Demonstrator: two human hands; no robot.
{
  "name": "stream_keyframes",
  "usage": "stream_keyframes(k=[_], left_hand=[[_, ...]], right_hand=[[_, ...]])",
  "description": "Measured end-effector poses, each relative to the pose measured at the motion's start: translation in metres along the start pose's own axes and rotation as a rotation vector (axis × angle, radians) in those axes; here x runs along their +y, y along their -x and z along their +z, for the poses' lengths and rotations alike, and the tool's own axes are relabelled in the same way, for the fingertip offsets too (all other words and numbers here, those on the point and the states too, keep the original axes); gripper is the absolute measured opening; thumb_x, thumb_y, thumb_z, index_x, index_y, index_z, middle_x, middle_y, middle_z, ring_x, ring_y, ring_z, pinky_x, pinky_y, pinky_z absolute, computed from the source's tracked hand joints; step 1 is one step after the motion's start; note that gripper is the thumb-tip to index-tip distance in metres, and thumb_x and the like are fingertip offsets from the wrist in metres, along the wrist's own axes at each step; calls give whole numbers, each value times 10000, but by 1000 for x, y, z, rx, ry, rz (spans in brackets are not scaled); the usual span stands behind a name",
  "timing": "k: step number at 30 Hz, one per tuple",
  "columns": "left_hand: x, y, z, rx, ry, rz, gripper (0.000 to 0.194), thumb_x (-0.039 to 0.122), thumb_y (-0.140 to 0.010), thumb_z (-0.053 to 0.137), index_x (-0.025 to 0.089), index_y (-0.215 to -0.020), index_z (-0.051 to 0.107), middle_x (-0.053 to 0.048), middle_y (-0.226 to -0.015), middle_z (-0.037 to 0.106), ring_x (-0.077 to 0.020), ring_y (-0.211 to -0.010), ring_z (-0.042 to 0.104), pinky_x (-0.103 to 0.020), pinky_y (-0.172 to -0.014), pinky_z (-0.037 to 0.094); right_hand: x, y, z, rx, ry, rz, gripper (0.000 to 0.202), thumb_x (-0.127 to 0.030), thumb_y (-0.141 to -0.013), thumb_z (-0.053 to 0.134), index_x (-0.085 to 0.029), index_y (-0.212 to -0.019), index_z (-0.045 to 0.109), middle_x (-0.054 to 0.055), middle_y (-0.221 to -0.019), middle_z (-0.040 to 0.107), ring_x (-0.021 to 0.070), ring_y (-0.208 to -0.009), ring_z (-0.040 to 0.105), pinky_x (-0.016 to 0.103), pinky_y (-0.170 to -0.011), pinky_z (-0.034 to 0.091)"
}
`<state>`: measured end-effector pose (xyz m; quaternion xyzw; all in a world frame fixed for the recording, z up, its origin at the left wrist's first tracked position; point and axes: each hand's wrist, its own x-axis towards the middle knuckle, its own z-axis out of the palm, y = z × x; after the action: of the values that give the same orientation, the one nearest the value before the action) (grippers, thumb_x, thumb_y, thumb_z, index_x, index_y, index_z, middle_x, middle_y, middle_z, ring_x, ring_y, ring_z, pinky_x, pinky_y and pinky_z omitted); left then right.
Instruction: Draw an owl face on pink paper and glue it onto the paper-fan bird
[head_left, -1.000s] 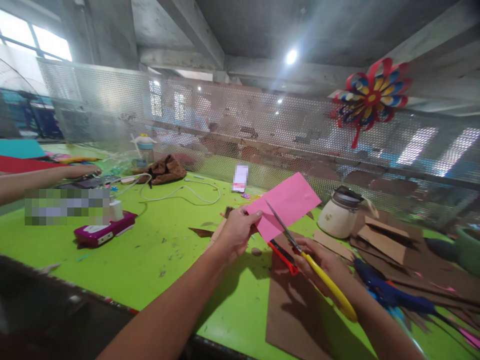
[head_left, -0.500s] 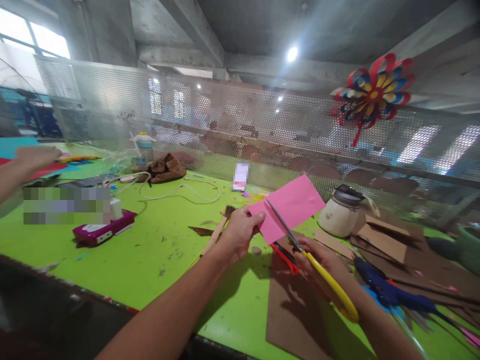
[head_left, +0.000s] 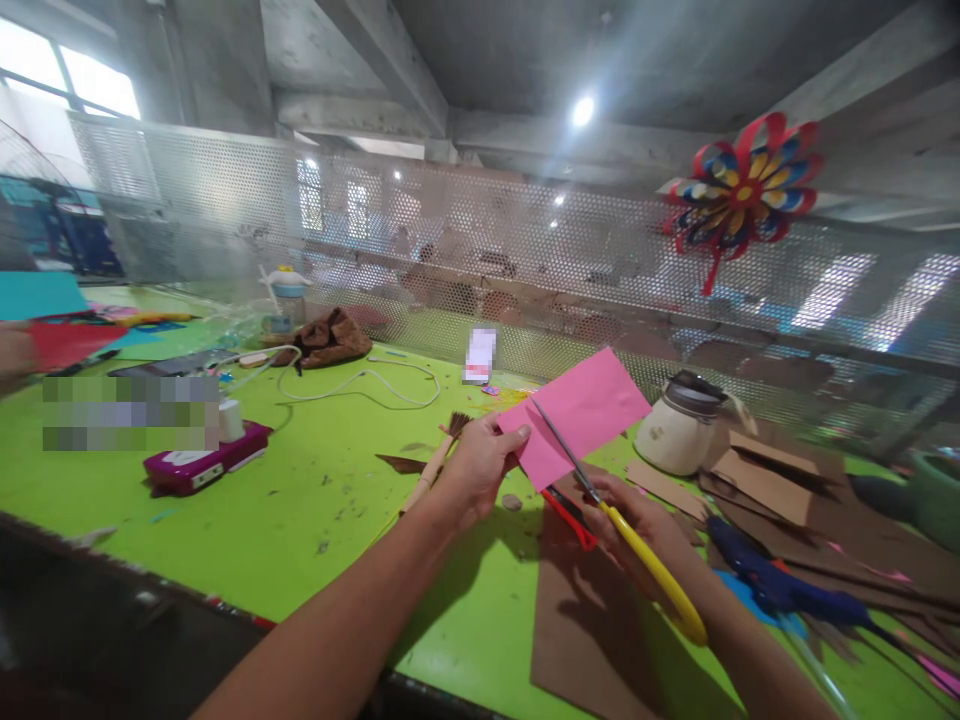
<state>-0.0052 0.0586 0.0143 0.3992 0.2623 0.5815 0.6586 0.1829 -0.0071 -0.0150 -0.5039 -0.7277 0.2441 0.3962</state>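
Note:
A sheet of pink paper (head_left: pixel 592 400) is held up over the green table (head_left: pixel 315 530), its left corner pinched between the thumb and fingers of my left hand (head_left: pixel 484 462). In my right hand (head_left: pixel 630 515) is a pair of scissors (head_left: pixel 645 560) with yellow handles, the fingers closed around them. The blades lie across the left part of the paper, tip close to my left thumb. Below the paper's lower edge lies a red-handled tool (head_left: pixel 574 520), partly covered, by a brown cardboard sheet (head_left: pixel 577 630). A brush (head_left: pixel 454 425) rests behind my left wrist.
A white jug (head_left: pixel 679 425), cardboard pieces (head_left: pixel 765 485) and a blue glue gun (head_left: pixel 787 590) lie at the right. Left are a purple power strip (head_left: pixel 206 465), a white cable (head_left: pixel 360 375) and a brown cloth (head_left: pixel 330 335). Another person's hand (head_left: pixel 13 355) holds red paper (head_left: pixel 75 343) at far left.
The scissor handles have drawn slightly closer together; the pink paper stays almost still. At far left the other person's hand has moved back toward the picture's edge, and the red paper shows more.

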Motion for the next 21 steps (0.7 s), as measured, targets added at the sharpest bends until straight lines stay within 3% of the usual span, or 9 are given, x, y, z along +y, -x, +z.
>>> stream_keyframes(k=[4,9,15,21], left_hand=[[0,-1,0,-13,8,-5,58,80,-739,723,101,-788,701,-74,-754,729,-131,-628,648,-240,-664,533],[-1,-2,0,-19,17,-20,53,58,-737,709,94,-774,698,-89,-768,731,-134,-645,649,-237,-663,535],[-2,-2,0,-15,15,-33,57,85,-722,742,97,-748,692,-79,-742,721,-129,-635,637,-217,-634,520],[-4,-2,-3,4,8,-68,48,87,-732,733,89,-723,687,-69,-667,692,-131,-588,625,-233,-605,528]], right_hand=[[-1,2,4,82,-35,48,365,-468,-824,582,-185,-1039,668,25,-719,698,158,-586,605,240,-539,483],[0,2,3,113,-26,62,359,-456,-795,613,-187,-1018,696,30,-716,685,160,-604,601,230,-524,447],[2,1,4,88,-51,84,392,-487,-789,619,-173,-1011,697,13,-664,651,116,-470,495,231,-457,389],[5,-2,1,50,-68,123,406,-506,-793,632,-167,-1009,684,22,-683,668,150,-541,563,246,-494,428]])
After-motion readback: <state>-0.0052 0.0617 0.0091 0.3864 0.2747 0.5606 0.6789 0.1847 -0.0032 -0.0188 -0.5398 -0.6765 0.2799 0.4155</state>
